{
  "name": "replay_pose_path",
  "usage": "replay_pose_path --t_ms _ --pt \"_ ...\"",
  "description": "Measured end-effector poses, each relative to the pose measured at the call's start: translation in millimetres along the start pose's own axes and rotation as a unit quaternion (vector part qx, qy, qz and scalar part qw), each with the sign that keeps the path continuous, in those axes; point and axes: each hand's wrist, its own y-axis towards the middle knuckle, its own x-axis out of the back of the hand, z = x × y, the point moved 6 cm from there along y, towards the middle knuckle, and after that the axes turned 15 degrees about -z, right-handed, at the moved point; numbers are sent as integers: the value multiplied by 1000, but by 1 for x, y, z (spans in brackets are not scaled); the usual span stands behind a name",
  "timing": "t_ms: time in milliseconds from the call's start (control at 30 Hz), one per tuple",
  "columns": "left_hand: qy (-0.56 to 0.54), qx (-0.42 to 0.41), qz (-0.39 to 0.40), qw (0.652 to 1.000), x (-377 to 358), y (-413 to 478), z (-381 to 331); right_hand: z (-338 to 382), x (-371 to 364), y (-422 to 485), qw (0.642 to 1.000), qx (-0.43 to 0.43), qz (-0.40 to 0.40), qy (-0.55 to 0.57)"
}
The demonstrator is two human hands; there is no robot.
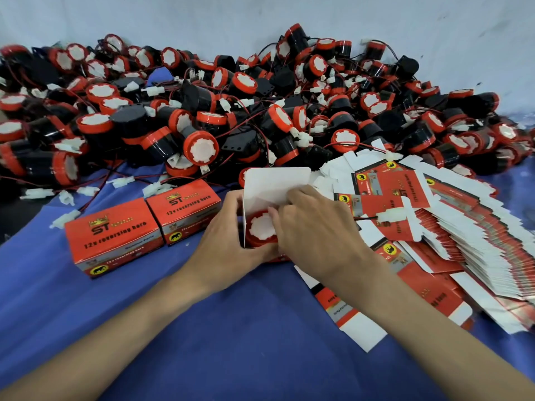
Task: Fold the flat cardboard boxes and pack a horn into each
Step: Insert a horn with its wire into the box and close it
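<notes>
– Cardboard first: where did the open box (275,183) stand?
– On the blue cloth (254,337), lid flap upright, a horn (262,228) inside, red face showing.
– Hands?
– Left hand (228,241) gripped its left wall; right hand (312,227) curled over its right edge, fingers at the horn. Two closed boxes (115,235) lay just left.

even, soft overhead light; slight softness, wide-angle bending at edges

The single head-worn wide-angle camera looked forward and down from close above the blue cloth-covered table (260,328) toward the pale wall (260,15).
</notes>
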Motion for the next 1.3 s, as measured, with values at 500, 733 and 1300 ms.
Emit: replay_pose_path --t_ms 500,733,1300 --pt "-52 43 29 997 1 0 6 -36 30 9 987 -18 104 118" --pt "-22 86 101 991 -4 2 6 -51 52 9 977 -68 110 169" --pt "-30 101 127 986 -6 6 7 -11 18 17 964 -58 94 243"
